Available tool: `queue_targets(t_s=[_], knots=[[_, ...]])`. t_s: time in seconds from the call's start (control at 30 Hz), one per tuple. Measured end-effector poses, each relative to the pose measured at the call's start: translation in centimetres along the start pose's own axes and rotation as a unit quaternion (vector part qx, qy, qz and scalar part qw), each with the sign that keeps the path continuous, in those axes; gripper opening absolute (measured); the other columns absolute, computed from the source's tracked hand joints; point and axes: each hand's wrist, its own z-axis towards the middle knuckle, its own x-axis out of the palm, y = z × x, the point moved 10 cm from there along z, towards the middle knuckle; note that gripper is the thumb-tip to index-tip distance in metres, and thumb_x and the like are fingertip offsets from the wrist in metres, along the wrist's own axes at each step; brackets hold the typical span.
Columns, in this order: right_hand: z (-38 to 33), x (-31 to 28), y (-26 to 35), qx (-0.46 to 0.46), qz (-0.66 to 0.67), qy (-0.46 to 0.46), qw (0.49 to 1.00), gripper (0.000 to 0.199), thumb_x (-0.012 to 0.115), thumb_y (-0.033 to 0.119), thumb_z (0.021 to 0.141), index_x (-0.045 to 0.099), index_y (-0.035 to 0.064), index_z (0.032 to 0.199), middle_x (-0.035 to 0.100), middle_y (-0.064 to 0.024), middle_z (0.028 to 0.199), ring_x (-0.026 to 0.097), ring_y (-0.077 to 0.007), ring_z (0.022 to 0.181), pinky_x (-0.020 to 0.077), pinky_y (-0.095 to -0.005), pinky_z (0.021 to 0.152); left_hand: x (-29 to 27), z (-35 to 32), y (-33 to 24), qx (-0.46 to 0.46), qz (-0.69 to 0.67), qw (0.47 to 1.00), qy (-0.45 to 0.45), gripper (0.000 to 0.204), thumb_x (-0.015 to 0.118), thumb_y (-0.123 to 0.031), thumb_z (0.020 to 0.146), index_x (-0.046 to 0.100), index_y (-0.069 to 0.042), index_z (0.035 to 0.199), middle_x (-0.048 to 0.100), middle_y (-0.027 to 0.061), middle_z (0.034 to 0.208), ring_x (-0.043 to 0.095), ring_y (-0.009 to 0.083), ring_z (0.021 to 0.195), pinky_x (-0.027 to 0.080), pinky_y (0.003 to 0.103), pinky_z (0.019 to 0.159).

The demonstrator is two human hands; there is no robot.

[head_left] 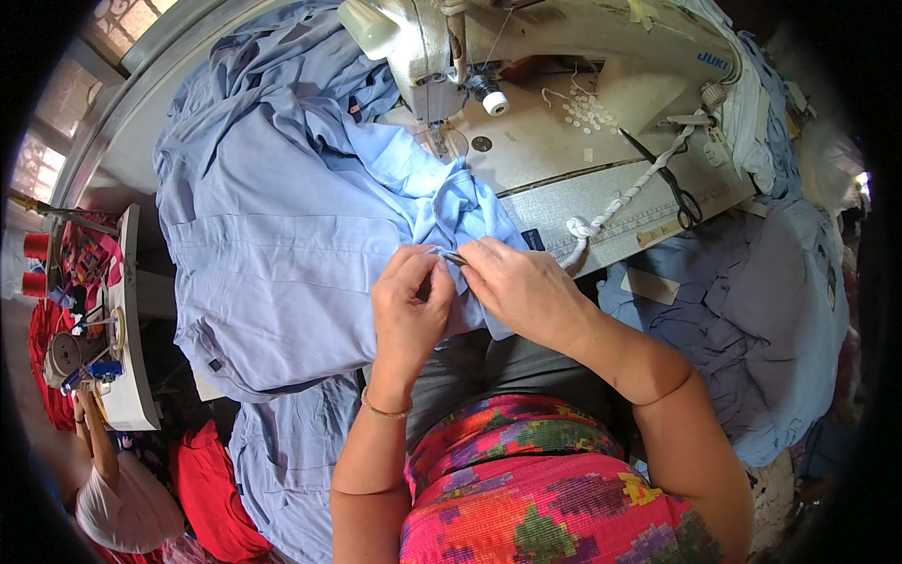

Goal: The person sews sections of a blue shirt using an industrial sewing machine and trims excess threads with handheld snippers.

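My left hand [413, 296] is closed in a pinch on a bit of the light blue cloth [282, 273]. Right beside it, my right hand [521, 287] grips a small dark metal tool [454, 258], whose tip meets the pinched cloth. The tool's kind cannot be made out, since my fingers cover most of it. The cloth, a garment with seams, spreads over the table to the left and hangs down over my lap. Its bunched part reaches back to the needle and presser foot [439, 139] of the sewing machine [564, 33].
Black scissors [669, 179] and a knotted white cord [615, 207] lie on the machine table, with small white buttons [589, 111] behind. Blue-grey garments [742, 310] are heaped at right. At left, another person's arms [94, 432] are at a table [132, 376] near red thread spools [36, 246].
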Motion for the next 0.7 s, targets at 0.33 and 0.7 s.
queue_targets(t_s=[0.33,0.7], knots=[[-0.2,0.6,-0.3,0.009,0.006,-0.002,1.000,0.014,0.056,0.012,0.087,0.050,0.0037,0.097,0.058,-0.0156,0.081,0.061,-0.0353,0.066,0.0494,-0.0416,0.055,0.1,0.1,-0.1,0.002,0.002,1.000,0.002,0.004,0.060,0.002,0.078,0.059,0.005,0.077,0.059,0.0117,0.076,0.053,0.0163,0.057,0.043,0.027,0.053],[1.3,0.8,-0.7,-0.009,0.067,0.021,0.997,0.014,0.054,0.015,0.088,0.049,0.0015,0.090,0.059,-0.0181,0.079,0.061,-0.0367,0.072,0.0490,-0.0439,0.060,0.7,0.2,-0.7,0.023,0.032,0.999,0.019,0.004,0.059,0.002,0.076,0.057,0.005,0.074,0.057,0.0088,0.073,0.050,0.0126,0.059,0.041,0.025,0.054]])
